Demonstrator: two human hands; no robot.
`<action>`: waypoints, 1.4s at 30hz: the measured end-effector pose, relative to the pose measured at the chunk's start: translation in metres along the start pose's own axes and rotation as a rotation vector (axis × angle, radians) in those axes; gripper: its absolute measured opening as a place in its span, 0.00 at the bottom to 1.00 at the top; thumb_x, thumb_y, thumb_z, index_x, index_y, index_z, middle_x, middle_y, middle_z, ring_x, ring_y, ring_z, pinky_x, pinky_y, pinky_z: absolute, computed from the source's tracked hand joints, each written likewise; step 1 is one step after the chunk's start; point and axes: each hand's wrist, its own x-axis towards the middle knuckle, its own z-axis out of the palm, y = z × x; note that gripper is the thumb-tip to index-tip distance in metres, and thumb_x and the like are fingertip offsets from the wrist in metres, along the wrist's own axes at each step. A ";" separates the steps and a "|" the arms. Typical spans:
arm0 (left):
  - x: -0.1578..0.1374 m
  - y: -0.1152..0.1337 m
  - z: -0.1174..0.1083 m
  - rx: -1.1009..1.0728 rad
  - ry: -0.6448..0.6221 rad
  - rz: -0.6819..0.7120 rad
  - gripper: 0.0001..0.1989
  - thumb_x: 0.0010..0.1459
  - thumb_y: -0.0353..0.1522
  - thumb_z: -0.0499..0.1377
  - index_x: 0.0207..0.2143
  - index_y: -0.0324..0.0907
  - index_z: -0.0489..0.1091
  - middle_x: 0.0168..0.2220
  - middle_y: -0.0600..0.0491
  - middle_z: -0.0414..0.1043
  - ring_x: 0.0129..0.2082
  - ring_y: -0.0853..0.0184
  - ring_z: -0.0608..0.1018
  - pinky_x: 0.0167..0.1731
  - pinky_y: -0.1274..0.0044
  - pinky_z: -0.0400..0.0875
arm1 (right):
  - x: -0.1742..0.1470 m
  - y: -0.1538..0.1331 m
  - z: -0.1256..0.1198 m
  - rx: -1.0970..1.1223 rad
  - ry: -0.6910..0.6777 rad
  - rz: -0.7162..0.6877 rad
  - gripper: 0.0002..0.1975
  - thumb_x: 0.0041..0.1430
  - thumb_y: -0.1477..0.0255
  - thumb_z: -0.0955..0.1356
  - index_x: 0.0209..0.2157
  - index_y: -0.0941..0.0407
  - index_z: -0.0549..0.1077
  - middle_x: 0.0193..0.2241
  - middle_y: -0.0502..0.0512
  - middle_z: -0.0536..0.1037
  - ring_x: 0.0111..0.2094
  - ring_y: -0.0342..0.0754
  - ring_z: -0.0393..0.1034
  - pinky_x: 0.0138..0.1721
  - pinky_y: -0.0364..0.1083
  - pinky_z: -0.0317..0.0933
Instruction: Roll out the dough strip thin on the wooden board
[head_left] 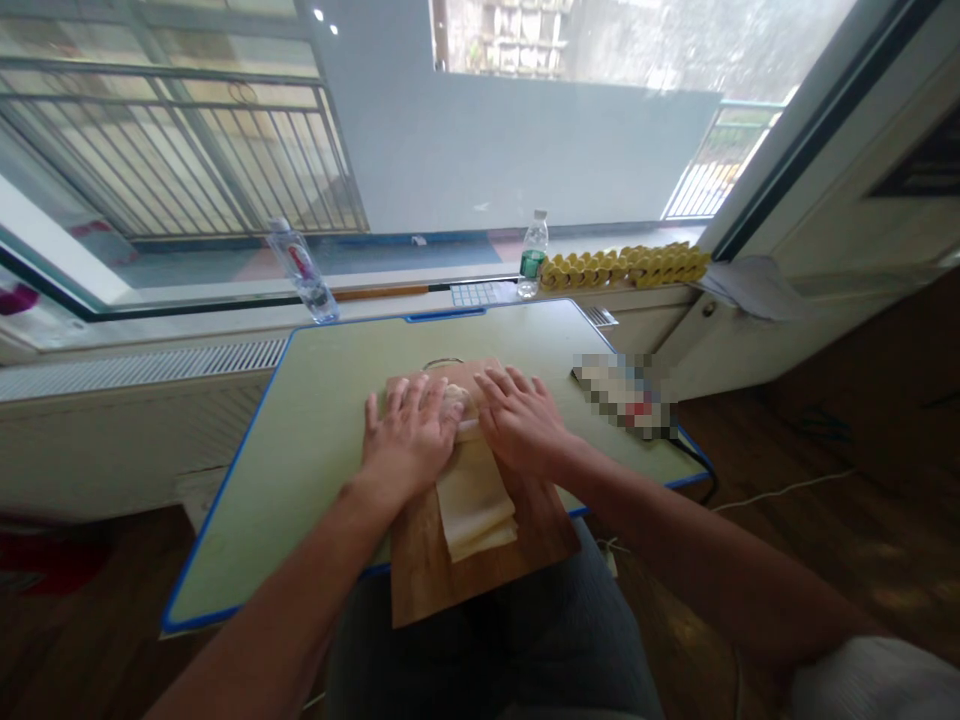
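A wooden cutting board [420, 570] lies on the table, its near end jutting over the front edge toward my lap. On it is a pale yellow, flat sheet [476, 500], folded in layers; dough or bean curd skin, I cannot tell which. Its far end bunches into a whitish lump [456, 398] between my hands. My left hand [411, 430] lies palm down at the lump's left, fingers stretched forward. My right hand [521, 418] rests palm down at the right, fingers also extended. Both palms hide what lies under them.
The pale green table [300, 450] has a blue rim. A blurred-out object [626, 395] with a black cable lies at the right. Along the windowsill stand two plastic bottles, one left [304, 272] and one middle [534, 255], beside yellow egg-tray-like strips [626, 267] and papers [754, 287].
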 end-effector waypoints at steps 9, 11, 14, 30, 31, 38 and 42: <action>0.068 -0.012 -0.005 -0.100 -0.057 -0.077 0.36 0.73 0.50 0.38 0.76 0.47 0.55 0.78 0.46 0.52 0.77 0.49 0.57 0.73 0.41 0.48 | 0.066 0.013 0.003 0.032 -0.018 0.027 0.34 0.72 0.62 0.58 0.75 0.57 0.59 0.75 0.62 0.60 0.73 0.64 0.53 0.69 0.66 0.56; 0.075 -0.014 -0.007 -0.111 -0.074 -0.078 0.37 0.72 0.50 0.38 0.77 0.47 0.54 0.79 0.45 0.51 0.77 0.48 0.56 0.73 0.41 0.48 | 0.071 0.014 0.000 0.033 -0.055 0.040 0.33 0.72 0.63 0.58 0.74 0.58 0.60 0.75 0.64 0.61 0.72 0.63 0.55 0.68 0.65 0.58; 0.060 -0.012 -0.005 -0.109 -0.093 -0.052 0.37 0.73 0.51 0.37 0.77 0.48 0.55 0.79 0.45 0.52 0.77 0.48 0.56 0.73 0.41 0.47 | 0.054 0.010 0.000 0.013 -0.052 0.027 0.32 0.73 0.63 0.57 0.74 0.58 0.60 0.75 0.63 0.61 0.73 0.65 0.54 0.68 0.66 0.57; 0.074 -0.015 -0.005 -0.104 -0.011 -0.018 0.34 0.73 0.49 0.40 0.73 0.47 0.61 0.76 0.44 0.58 0.74 0.48 0.62 0.71 0.44 0.55 | 0.067 0.008 0.000 0.088 -0.052 0.062 0.27 0.73 0.64 0.58 0.69 0.54 0.66 0.70 0.61 0.69 0.68 0.59 0.62 0.66 0.59 0.60; 0.070 -0.015 -0.004 -0.099 -0.001 -0.004 0.33 0.73 0.48 0.40 0.73 0.47 0.62 0.75 0.44 0.59 0.73 0.48 0.63 0.71 0.45 0.56 | 0.064 0.007 0.001 0.082 -0.046 0.058 0.27 0.73 0.64 0.58 0.69 0.53 0.67 0.70 0.61 0.69 0.68 0.59 0.62 0.65 0.59 0.60; 0.011 -0.010 0.006 -0.044 0.131 0.084 0.30 0.75 0.44 0.41 0.70 0.48 0.66 0.72 0.45 0.66 0.71 0.49 0.66 0.69 0.49 0.60 | 0.010 -0.004 0.008 -0.021 0.098 0.008 0.30 0.78 0.59 0.53 0.73 0.53 0.63 0.74 0.59 0.64 0.73 0.64 0.52 0.70 0.66 0.51; 0.029 -0.015 0.006 -0.073 0.112 0.044 0.31 0.74 0.46 0.41 0.71 0.48 0.65 0.73 0.45 0.65 0.71 0.50 0.65 0.70 0.48 0.58 | 0.033 0.000 0.001 0.010 0.049 0.058 0.30 0.76 0.58 0.55 0.72 0.53 0.64 0.73 0.58 0.66 0.72 0.63 0.56 0.70 0.66 0.53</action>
